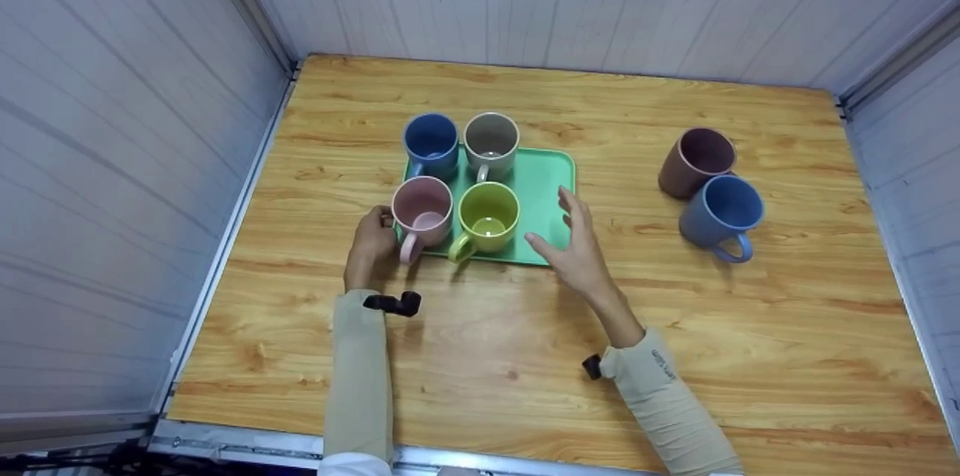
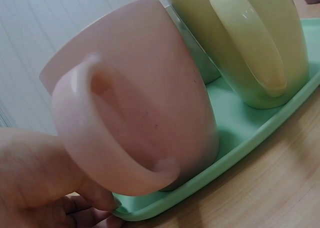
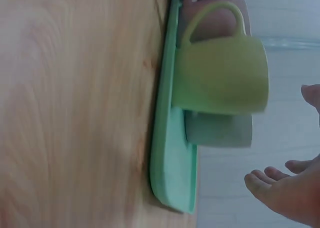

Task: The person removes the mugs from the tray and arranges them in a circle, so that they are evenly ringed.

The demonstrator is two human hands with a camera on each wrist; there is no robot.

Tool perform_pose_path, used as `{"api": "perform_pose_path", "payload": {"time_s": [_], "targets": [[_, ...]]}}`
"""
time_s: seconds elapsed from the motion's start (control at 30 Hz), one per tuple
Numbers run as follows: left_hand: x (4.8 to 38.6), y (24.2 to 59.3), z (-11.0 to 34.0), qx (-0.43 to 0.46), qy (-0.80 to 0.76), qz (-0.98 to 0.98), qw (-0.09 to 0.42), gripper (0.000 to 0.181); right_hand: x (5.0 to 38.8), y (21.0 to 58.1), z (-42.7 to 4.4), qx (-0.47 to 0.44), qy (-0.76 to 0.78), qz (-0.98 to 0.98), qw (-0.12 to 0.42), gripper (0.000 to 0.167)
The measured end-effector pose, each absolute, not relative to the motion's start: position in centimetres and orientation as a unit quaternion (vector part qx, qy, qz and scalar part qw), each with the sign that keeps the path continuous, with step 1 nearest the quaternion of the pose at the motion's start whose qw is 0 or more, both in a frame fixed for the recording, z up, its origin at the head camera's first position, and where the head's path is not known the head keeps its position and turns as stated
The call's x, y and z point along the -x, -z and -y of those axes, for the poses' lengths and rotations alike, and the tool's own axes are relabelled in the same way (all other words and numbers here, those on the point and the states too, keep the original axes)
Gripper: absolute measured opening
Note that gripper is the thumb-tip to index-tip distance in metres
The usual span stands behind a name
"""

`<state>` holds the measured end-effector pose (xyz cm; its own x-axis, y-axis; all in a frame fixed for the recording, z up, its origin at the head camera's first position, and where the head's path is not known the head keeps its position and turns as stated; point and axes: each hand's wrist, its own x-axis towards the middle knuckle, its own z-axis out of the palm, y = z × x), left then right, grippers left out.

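Note:
A green tray [image 1: 546, 194] lies on the wooden table with a blue mug [image 1: 430, 140], a grey mug [image 1: 491, 142], a pink mug [image 1: 422, 215] and a yellow-green mug [image 1: 487, 217] standing upright on it. At the tray's left edge, beside the pink mug, my left hand [image 1: 373, 237] pinches the rim; the left wrist view shows the thumb [image 2: 100, 194] at the corner and fingers curled below. My right hand [image 1: 577, 247] hovers over the tray's right side, fingers spread and holding nothing. The right wrist view shows it apart from the yellow-green mug [image 3: 222, 78].
To the right on the table stand a dark maroon mug [image 1: 694, 164] and another blue mug [image 1: 720, 213], close together. White panel walls [image 1: 562, 3] enclose the table at the back and both sides. A metal rail [image 1: 247, 440] runs along the front edge.

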<state>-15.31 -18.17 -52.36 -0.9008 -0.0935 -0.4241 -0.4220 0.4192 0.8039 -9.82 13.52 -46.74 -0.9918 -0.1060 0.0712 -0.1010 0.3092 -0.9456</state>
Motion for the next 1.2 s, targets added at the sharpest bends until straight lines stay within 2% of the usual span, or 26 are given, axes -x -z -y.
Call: {"api": "perform_pose_path", "payload": {"time_s": [0.17, 0.6, 0.93, 1.2], "targets": [[15.1, 52.4, 18.5, 0.146, -0.500, -0.838, 0.163, 0.047, 10.0, 49.5, -11.9, 0.077, 0.576, -0.814, -0.018, 0.086], [15.1, 52.4, 18.5, 0.140, -0.481, -0.850, 0.165, 0.048, 10.1, 50.3, -8.1, 0.047, 0.513, -0.857, -0.013, 0.096], [15.2, 52.5, 18.4, 0.138, -0.492, -0.844, 0.162, 0.052, 10.6, 50.7, -6.2, 0.020, 0.503, -0.862, -0.054, 0.104], [15.3, 52.6, 18.3, 0.131, -0.489, -0.850, 0.147, 0.047, 10.7, 51.0, -4.7, -0.019, 0.485, -0.870, -0.083, 0.113]]}}
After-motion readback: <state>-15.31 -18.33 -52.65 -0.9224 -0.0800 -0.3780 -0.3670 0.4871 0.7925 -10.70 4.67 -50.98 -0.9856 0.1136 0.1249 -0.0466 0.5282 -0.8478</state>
